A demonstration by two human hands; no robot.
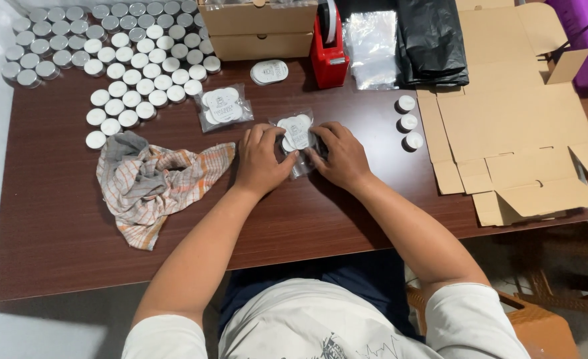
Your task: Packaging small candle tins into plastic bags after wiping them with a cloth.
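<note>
A person in a white shirt sits at a dark wooden table (61, 226), seen from above; both forearms reach up to the middle of the frame; the left hand (261, 159) and right hand (342, 157) lie side by side, fingers curled and pressed onto a clear bag (296, 136) of small round white tins, pinching it from either side as it lies flat on the table; left of the hands lies a crumpled checked cloth (154, 183); just above and left of the held bag rests a second filled bag (222, 106); to the right stand three loose tins (408, 122) in a column, beside a flattened cardboard box (513, 126); in the upper left, many silver and white tins (118, 56) stand in rows; along the top edge sit a closed carton (257, 30), a red tape dispenser (328, 50), clear bags (372, 46) and black plastic (434, 40).
</note>
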